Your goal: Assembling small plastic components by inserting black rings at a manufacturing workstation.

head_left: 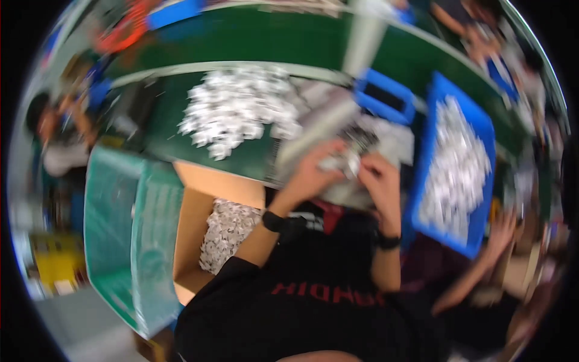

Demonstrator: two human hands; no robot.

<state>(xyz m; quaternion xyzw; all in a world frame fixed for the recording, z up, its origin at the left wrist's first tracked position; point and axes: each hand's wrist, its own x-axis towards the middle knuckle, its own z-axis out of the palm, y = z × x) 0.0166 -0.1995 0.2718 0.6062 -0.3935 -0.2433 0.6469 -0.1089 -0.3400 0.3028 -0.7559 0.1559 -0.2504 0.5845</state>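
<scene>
Both hands are meeting at the worktop's near edge, the left hand (313, 172) and right hand (377, 175) closing together on a small silvery part (345, 161) between them.

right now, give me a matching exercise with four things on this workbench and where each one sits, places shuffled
Things:
1. loose heap of small pale parts
2. large blue tray of pale parts
3. cardboard box of pale parts
4. small pale piece

Places:
A. below the table edge, at the person's left
B. between the left hand and right hand
C. on the green table top, far left of the hands
D. at the right of the hands

Pairs: 1-C, 2-D, 3-A, 4-B
</scene>
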